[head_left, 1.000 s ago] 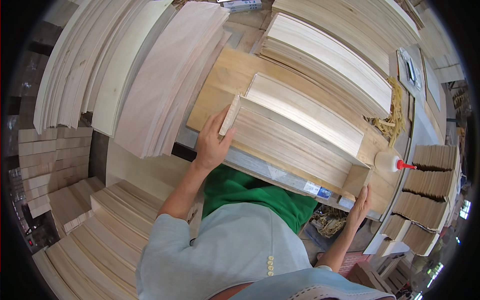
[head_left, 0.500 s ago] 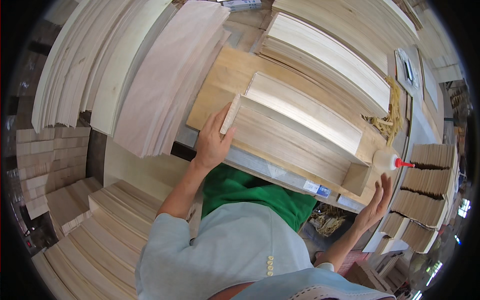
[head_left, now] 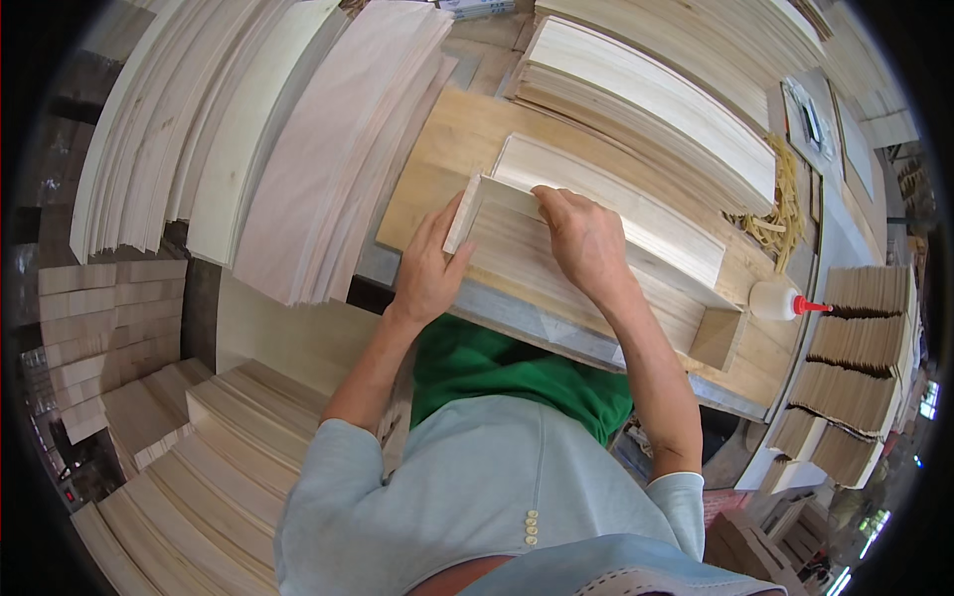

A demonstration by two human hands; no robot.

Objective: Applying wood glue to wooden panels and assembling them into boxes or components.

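A shallow pale wooden box frame [head_left: 717,336], with a long far wall and short end pieces, lies at a slant on a wooden work board [head_left: 432,159]. My left hand [head_left: 427,266] is closed round its left end piece, thumb on the near side. My right hand [head_left: 588,238] reaches over the frame and pinches the far wall's upper edge near the left corner; its fingertips are partly hidden. Just behind the frame lies another long pale board [head_left: 666,238]. A white squeeze bottle [head_left: 773,300] with a red nozzle lies beyond the frame's right end.
Long thin boards are stacked at the far left [head_left: 338,149] and behind the work board [head_left: 636,109]. Yellowish bands [head_left: 780,209] hang by the far-right stack. Small wooden pieces [head_left: 845,368] stand in stacks at right. More planks [head_left: 199,487] lie at lower left.
My right hand has moved left from beside the bottle to the frame's far wall and closed on its edge. My left hand keeps its hold on the left end.
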